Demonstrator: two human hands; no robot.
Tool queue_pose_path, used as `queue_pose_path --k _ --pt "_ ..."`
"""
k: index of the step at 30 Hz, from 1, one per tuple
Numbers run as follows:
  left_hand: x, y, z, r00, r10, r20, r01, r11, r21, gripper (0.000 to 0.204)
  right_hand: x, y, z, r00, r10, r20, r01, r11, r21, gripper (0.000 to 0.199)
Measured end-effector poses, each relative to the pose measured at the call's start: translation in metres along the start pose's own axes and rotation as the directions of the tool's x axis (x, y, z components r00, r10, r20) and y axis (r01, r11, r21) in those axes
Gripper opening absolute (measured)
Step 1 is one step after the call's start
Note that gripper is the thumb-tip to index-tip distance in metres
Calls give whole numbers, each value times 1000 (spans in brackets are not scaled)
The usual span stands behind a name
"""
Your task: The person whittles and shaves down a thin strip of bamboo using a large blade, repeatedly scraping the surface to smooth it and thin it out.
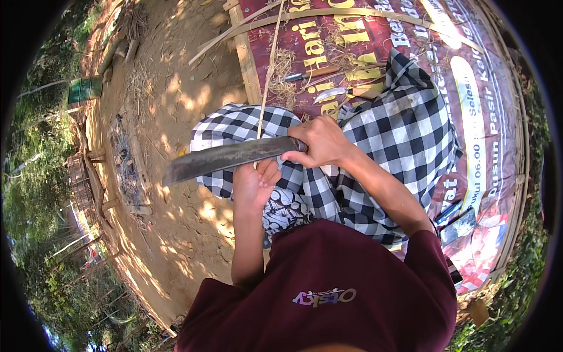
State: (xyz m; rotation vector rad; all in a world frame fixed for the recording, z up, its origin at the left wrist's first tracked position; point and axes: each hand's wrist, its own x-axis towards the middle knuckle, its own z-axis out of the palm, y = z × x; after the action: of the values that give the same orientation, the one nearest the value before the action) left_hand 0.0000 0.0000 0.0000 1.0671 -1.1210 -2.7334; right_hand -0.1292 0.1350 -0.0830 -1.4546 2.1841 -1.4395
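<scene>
My right hand (321, 141) is closed round the handle of a machete (231, 156). The long dark blade points left across my lap, above the checked black-and-white cloth (393, 141) over my legs. Just below the blade, my left hand (256, 183) is closed on the near end of a thin bamboo strip (268, 82). This strip runs away from me past the blade, beyond my knees. The blade crosses the strip close to my left fingers and hides a short length of it; whether they touch, I cannot tell.
On the printed maroon banner (375, 32) lie a curved knife (331, 94), a tool with a wooden handle (322, 71) and pale shavings (284, 76). Longer bamboo strips (328, 12) cross the far side. A phone (459, 226) lies at right. Bare ground (176, 105) stretches left.
</scene>
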Motion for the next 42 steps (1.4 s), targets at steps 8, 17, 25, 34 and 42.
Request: queue_pose_path --k 8,17,25,34,42 --pt "-8 -5 11 990 134 -51 -123 977 175 36 -1 13 -5 997 61 -50 -63 997 -41 54" --pt "-19 -10 27 956 284 -76 -247 915 318 45 11 36 -14 939 282 -199 -262 957 122 52" --pt "-12 -12 28 969 227 -102 -198 951 238 40 0 2 -7 996 -37 -79 46 992 121 45" --pt "-7 -13 18 980 140 -143 -127 987 97 39 1 3 0 995 -72 -75 78 993 84 48" --pt "-11 -1 19 964 250 -88 -219 938 270 41 3 9 -2 997 63 -47 -60 996 60 47"
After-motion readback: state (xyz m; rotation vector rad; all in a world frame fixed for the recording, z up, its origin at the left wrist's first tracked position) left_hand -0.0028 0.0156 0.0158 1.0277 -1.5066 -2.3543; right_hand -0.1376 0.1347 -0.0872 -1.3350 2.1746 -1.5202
